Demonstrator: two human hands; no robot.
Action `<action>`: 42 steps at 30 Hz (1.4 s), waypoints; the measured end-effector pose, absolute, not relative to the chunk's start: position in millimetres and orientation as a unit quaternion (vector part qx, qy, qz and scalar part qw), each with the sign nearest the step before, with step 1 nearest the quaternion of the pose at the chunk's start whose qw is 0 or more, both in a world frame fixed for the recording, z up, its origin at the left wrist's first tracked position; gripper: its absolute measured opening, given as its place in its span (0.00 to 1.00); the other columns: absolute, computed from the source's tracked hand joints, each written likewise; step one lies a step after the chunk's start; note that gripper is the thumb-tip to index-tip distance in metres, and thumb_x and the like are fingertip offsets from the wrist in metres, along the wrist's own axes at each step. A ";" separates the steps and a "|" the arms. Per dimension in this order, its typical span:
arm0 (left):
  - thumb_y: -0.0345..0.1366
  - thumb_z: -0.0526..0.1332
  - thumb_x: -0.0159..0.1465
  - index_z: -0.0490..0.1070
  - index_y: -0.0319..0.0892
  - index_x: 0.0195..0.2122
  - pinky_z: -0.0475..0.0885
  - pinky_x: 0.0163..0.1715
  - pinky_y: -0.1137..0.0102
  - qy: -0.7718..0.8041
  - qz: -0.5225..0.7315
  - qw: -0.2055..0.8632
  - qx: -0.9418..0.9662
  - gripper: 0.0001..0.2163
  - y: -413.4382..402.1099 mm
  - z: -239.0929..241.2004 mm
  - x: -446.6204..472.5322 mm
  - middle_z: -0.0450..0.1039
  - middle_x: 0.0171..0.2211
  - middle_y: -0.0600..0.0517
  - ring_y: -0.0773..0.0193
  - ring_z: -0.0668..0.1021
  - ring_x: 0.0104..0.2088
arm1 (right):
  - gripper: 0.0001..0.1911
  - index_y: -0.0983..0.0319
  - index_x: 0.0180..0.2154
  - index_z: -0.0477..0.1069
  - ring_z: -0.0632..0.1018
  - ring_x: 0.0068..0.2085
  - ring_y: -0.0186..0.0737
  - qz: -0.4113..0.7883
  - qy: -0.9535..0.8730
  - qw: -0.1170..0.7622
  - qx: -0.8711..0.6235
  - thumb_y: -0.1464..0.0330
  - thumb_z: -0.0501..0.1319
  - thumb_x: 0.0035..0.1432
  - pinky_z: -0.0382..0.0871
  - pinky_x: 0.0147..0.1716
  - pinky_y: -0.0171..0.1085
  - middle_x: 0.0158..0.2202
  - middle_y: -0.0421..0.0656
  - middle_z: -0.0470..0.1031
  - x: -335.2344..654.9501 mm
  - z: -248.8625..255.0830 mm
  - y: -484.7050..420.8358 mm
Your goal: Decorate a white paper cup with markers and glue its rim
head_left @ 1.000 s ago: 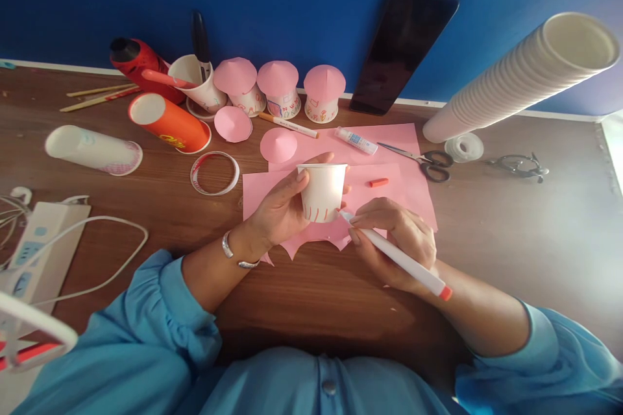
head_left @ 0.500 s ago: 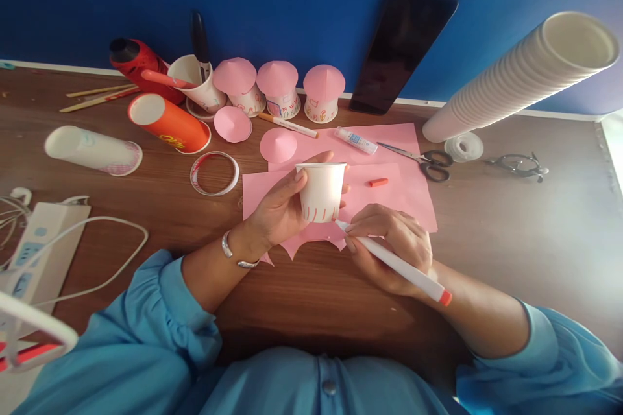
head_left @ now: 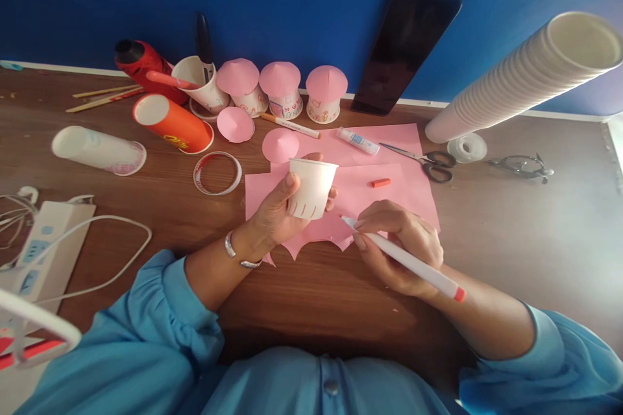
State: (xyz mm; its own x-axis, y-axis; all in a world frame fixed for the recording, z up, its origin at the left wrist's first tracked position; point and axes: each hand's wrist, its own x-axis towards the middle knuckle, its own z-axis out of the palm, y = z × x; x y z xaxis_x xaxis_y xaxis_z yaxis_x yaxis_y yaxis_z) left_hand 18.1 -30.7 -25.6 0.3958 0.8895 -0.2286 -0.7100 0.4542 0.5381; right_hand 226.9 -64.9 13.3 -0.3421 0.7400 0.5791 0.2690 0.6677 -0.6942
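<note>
Left hand (head_left: 275, 214) fingers wrapped around white paper cup (head_left: 311, 188), tilted, held above pink paper (head_left: 389, 191) on the surface. Right hand (head_left: 402, 246) fingers pinch marker (head_left: 409, 262), tip just beside cup, not touching.

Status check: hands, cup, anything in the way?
Left hand grips white paper cup, tilted, over pink paper. Right hand holds marker, tip clear of cup. Nothing between them.
</note>
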 end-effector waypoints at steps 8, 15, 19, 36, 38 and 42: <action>0.53 0.78 0.60 0.75 0.48 0.62 0.79 0.39 0.66 0.278 0.477 0.808 0.207 0.32 -29.4 -26.5 20.1 0.83 0.49 0.48 0.57 0.84 0.43 | 0.10 0.58 0.44 0.71 0.82 0.31 0.39 0.242 -0.785 0.468 -0.326 0.78 0.64 0.66 0.79 0.28 0.38 0.31 0.40 0.79 228.0 13.1 -64.8; 0.44 0.73 0.62 0.73 0.48 0.65 0.81 0.44 0.58 0.260 0.462 0.824 0.200 0.29 -28.8 -19.6 17.4 0.83 0.55 0.44 0.47 0.84 0.51 | 0.11 0.58 0.44 0.72 0.83 0.31 0.38 0.240 -0.781 0.475 -0.325 0.78 0.65 0.65 0.80 0.29 0.37 0.31 0.40 0.79 227.5 12.3 -66.0; 0.49 0.78 0.60 0.74 0.49 0.61 0.81 0.42 0.63 0.263 0.466 0.818 0.213 0.30 -30.5 -23.8 18.5 0.82 0.50 0.46 0.52 0.85 0.48 | 0.10 0.58 0.44 0.72 0.83 0.31 0.39 0.234 -0.786 0.467 -0.331 0.77 0.65 0.65 0.80 0.29 0.37 0.32 0.40 0.79 226.9 12.1 -66.6; 0.47 0.79 0.60 0.72 0.46 0.52 0.78 0.35 0.67 0.276 0.451 0.816 0.234 0.26 -29.6 -24.4 24.3 0.80 0.40 0.51 0.60 0.83 0.38 | 0.10 0.58 0.44 0.73 0.84 0.31 0.39 0.175 -0.827 0.427 -0.321 0.78 0.65 0.66 0.80 0.28 0.36 0.32 0.42 0.81 222.5 7.2 -66.1; 0.47 0.80 0.59 0.72 0.46 0.52 0.78 0.35 0.67 0.280 0.452 0.813 0.238 0.26 -29.9 -24.2 24.2 0.80 0.41 0.52 0.60 0.83 0.38 | 0.11 0.58 0.45 0.73 0.84 0.31 0.38 0.176 -0.824 0.432 -0.322 0.78 0.65 0.65 0.80 0.28 0.36 0.32 0.41 0.81 222.8 6.6 -66.4; 0.49 0.80 0.59 0.72 0.46 0.52 0.77 0.35 0.67 0.298 0.447 0.805 0.252 0.27 -30.5 -23.8 23.5 0.79 0.40 0.52 0.61 0.82 0.37 | 0.10 0.58 0.45 0.73 0.84 0.31 0.37 0.175 -0.822 0.432 -0.328 0.78 0.65 0.66 0.80 0.29 0.35 0.33 0.41 0.81 222.6 5.4 -66.4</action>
State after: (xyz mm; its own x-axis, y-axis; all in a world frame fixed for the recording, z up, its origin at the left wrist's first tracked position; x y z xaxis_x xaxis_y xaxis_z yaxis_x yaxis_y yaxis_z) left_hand 23.5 -30.5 -23.8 0.4231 0.8694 -0.2550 -0.5688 0.4739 0.6722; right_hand 222.6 -66.4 5.4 -0.4123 0.6901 0.5948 0.3873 0.7237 -0.5712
